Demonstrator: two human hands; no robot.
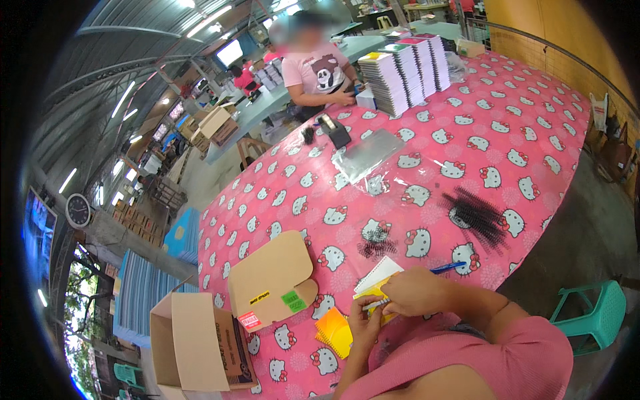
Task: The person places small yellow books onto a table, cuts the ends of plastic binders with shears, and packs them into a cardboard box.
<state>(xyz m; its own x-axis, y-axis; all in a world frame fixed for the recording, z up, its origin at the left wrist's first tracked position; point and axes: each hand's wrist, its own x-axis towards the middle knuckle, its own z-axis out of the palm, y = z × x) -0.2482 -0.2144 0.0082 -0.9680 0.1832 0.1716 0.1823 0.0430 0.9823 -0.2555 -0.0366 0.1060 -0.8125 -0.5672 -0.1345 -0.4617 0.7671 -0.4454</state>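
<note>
A small notebook [375,291] with a yellow cover and a white sheet sits close in front of me. My left hand [363,325] is closed on its near edge. Curled over the same notebook, my right hand [415,292] has its fingertips close to my left fingers. A short whitish strip [377,305] shows between the hands; its kind is unclear. Beyond my right hand a slim blue pen-like thing [448,267] sticks out, and I cannot tell whether it is held. Yellow-orange spiral notebooks [335,331] lie left of my left hand.
Black binding coils lie in a large heap [475,217] and a smaller one [377,241]. Left are a cardboard flap piece [272,283] and an open carton [193,340]. Farther off are clear plastic sheets [373,157], a tape dispenser [333,131], notebook stacks [403,73] and a person [313,73].
</note>
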